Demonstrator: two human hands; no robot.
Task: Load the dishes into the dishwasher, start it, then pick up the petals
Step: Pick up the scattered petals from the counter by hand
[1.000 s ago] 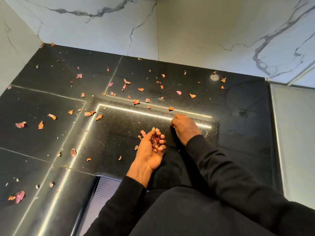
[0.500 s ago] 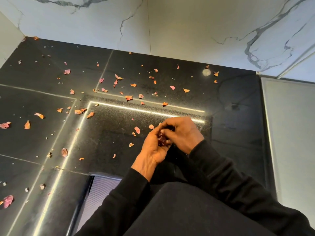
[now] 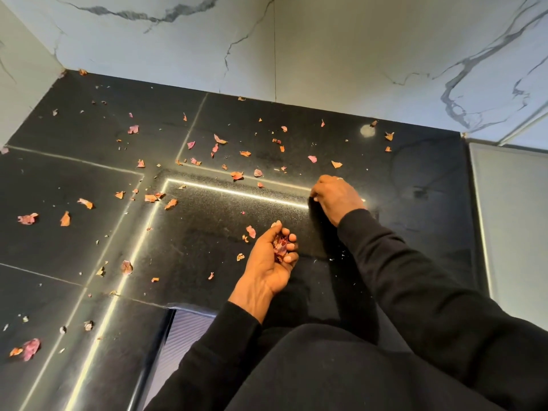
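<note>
Now crouches over a glossy black tiled floor (image 3: 89,247), below a white marble wall with grey veins (image 3: 355,54). Holds the left hand (image 3: 271,259) palm up, low over the floor, with the fingers curled into a cup round a small heap of dark red dried petals (image 3: 280,246). Reaches forward with the right hand (image 3: 336,197), knuckles up, fingertips (image 3: 315,194) bent down to the floor, just beside a thin bright line of light (image 3: 237,193) set in the tiles. Cannot tell whether pinches a petal there or only touches the tile: hidden under the fingers. Has the 2 hands apart, the right one further from the body. Wears black sleeves (image 3: 415,277) on both arms.

Around the hands, many loose pink and orange petals (image 3: 237,175), scattered over the floor, mostly to the left and beyond the line of light, some up to the foot of the wall. Several small ones very near the left hand, on its left side. At the near edge of the floor, beside the left sleeve, a grey ribbed panel (image 3: 184,330).
</note>
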